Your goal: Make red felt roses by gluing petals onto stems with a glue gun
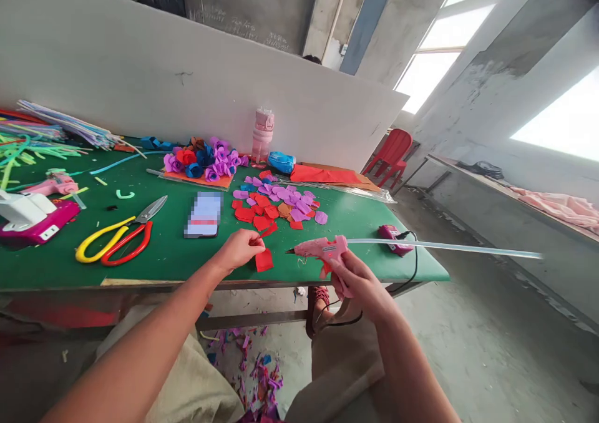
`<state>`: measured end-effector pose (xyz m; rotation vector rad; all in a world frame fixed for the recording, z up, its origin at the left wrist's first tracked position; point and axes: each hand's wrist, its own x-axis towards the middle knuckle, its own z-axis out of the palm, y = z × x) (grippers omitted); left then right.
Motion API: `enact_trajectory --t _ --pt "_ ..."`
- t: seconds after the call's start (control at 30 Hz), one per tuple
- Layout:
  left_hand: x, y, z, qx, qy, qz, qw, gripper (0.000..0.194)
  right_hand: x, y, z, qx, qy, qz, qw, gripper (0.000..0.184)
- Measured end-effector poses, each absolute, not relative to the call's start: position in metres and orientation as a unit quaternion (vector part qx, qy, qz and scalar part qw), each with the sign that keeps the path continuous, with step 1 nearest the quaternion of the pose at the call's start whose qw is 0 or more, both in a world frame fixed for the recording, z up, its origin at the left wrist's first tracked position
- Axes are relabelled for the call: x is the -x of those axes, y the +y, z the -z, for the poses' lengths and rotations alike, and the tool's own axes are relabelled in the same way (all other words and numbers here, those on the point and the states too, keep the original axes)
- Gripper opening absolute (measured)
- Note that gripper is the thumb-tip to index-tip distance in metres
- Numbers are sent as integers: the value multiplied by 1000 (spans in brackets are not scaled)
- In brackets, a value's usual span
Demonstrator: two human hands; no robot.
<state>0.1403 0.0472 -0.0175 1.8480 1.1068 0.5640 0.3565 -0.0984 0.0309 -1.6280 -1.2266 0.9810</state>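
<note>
My right hand [353,279] is wrapped round a pink hot glue gun [322,249], its nozzle pointing left and a long clear glue stick [444,246] sticking out behind. My left hand [241,249] is closed in a pinch on a small red paper piece [269,230] at the fingertips. Just below these fingers, close to the nozzle, a red paper square [264,261] lies at the table's front edge. Beyond my hands spread loose purple, red and orange petal pieces [285,199]. Finished-looking paper flowers [206,159] are heaped behind, to the left.
On the green table [178,261] lie scissors [124,233] with yellow and red handles and a phone [203,214]. A pink bottle [262,136] stands at the back. A power socket [395,239] sits on the right, its cord hanging over the edge. Pipe cleaners [70,123] fill the left.
</note>
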Motion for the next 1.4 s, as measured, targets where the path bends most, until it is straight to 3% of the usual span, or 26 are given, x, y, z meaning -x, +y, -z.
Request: enact_trajectory --t 0.13,0.27,0.37,0.53,0.67,0.83,1.07,1.23,1.4 --pt "-131 49 4 -616 410 -247 627 24 -390 -77 -18 653 -439 -449 423 41" --pt "-118 48 -11 -556 357 -302 687 30 -423 -45 2 737 -478 -333 343 43" --pt "-110 47 -23 -558 353 -356 662 31 -434 -25 7 760 -527 -214 315 41" --pt "-105 50 -45 -647 387 -381 534 30 -391 -11 -12 712 -558 -150 399 30" --pt "-116 55 -62 -750 388 -349 406 28 -319 -4 -29 537 -617 -331 470 35" --pt "-133 57 -70 -787 388 -311 365 24 -280 14 -32 506 -555 -425 505 23" --pt "-131 58 -36 -675 398 -375 494 32 -302 22 -11 504 -439 -435 604 24" --pt "-130 52 -23 -578 361 -407 609 23 -313 23 1 492 -357 -418 676 27" --pt "-138 51 -21 -478 323 -415 704 17 -310 23 0 494 -377 -405 670 25"
